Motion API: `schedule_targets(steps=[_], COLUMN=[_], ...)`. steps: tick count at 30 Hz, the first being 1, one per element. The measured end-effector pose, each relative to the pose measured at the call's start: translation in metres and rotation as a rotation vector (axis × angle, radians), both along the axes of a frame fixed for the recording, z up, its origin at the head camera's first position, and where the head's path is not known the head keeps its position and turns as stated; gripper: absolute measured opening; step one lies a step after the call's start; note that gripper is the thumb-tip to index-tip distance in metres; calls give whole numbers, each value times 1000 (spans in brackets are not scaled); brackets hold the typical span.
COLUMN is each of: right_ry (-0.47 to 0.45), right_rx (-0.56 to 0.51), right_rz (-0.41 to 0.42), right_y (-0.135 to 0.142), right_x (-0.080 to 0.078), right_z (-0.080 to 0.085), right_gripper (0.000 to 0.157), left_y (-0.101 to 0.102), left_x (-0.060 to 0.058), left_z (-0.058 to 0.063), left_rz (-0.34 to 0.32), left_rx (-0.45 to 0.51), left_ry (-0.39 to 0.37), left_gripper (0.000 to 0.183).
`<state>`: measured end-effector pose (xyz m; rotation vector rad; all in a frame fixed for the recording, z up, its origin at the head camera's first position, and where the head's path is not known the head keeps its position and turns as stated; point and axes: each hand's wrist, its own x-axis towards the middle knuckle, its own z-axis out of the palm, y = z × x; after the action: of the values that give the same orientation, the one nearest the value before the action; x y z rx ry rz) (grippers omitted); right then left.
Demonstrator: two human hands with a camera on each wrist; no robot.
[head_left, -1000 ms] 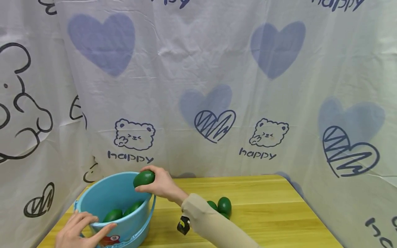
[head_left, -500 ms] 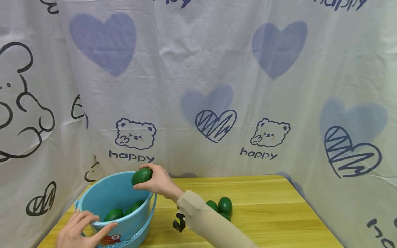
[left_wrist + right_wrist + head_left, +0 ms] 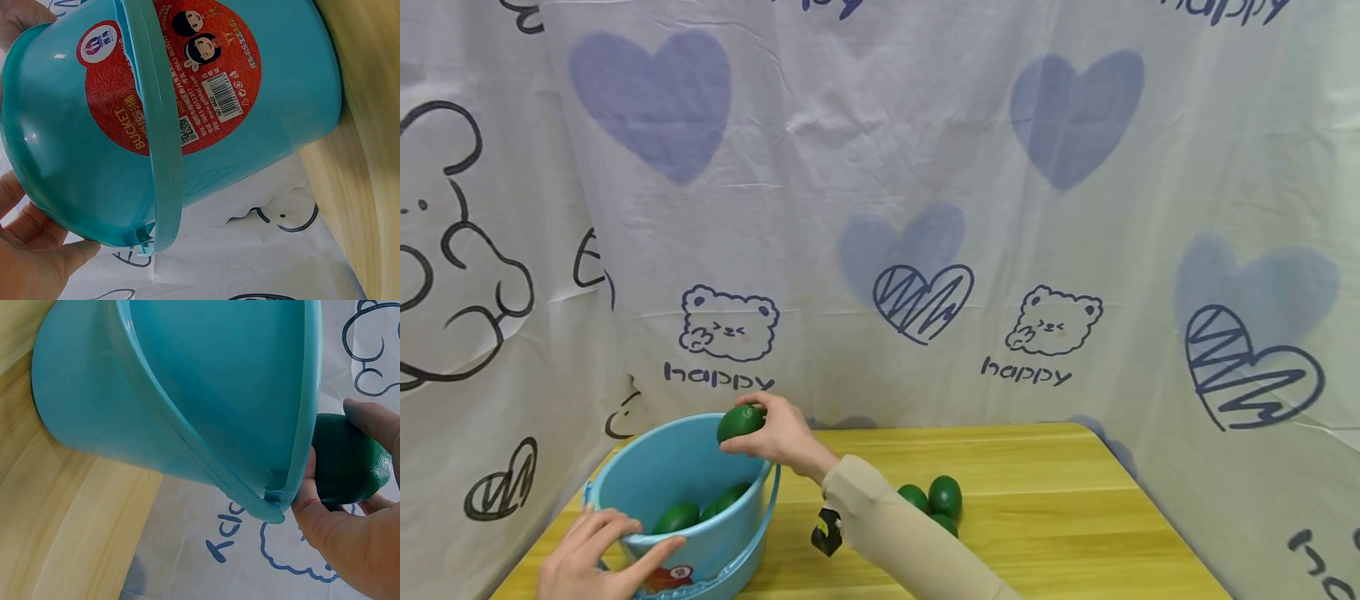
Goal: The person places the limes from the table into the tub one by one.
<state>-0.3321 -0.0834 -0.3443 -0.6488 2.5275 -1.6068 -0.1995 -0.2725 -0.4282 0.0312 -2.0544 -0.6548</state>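
Six in sight: one held avocado, two bucketed avocados, three loose avocados; I cannot rule out more below the rim or behind my sleeve.
Blue bucket: upright at the lower left of the frame on the wooden table, mouth facing up; its handle hangs down.
Left hand: grasping the near rim at the lower left, my fingers over the edge and my thumb along the outside; I judge this a steadying hold.
Right hand: grasping the held avocado between thumb and fingers, not released; it stands at the bucket's far right rim, left of the frame's centre. Contact between fruit and rim: cannot tell.
Bucket interior: the bucketed avocados lie low inside, side by side, toward the near wall.
Table stock: the loose avocados sit clustered below and right of the frame's centre, beyond my forearm, well apart from the bucket.
Progress: fruit is split between bucket and table with one piece in transfer, so I assess the job as partway. If filling is intended, two are done, one is in hand and three are left; direction of transfer not established by inspection.
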Motion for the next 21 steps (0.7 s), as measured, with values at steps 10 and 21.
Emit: schedule_targets(steps=[10,21], right_ry=[-29,-7], right_rx=[-38,11], right_rz=[5,-22], right_y=[-2,-2], right_x=[-2,-4], right_z=[1,0], right_gripper=[46,43], left_y=[-2,-4], left_x=[-1,-1], left_z=[1,0], left_rz=[5,-12], left_rx=[-31,-31], left_ry=[-4,-13], left_gripper=[47,47])
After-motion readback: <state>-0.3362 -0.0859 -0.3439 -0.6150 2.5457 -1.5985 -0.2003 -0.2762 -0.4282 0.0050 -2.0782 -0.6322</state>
